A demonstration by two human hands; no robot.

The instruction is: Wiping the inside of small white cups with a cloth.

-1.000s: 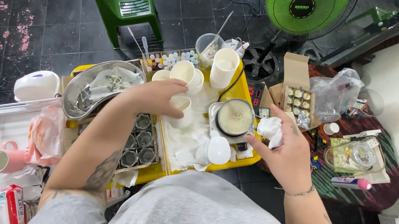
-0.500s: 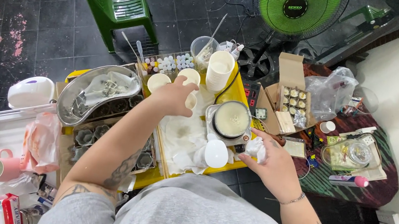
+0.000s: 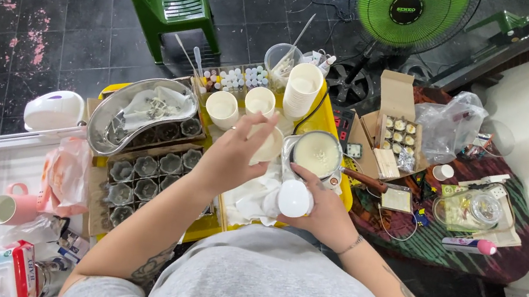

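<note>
Since a moment ago, the left hand (image 3: pixel 235 154) has drawn back toward the near side of the yellow worktop (image 3: pixel 343 190), grip clamped on a thin cream paper cup (image 3: pixel 268 146); light and crushable, best held by its sides. Right hand (image 3: pixel 322 212) grips a small white cup (image 3: pixel 294 198) near the pot (image 3: pixel 315 155).

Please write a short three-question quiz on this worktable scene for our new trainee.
1. True or false: the left hand holds a pale paper cup.
2. What does the right hand grip? A) scissors B) a small white container C) a spoon
3. What colour is the plastic chair?

Key: 1 true; 2 B; 3 green.
</note>
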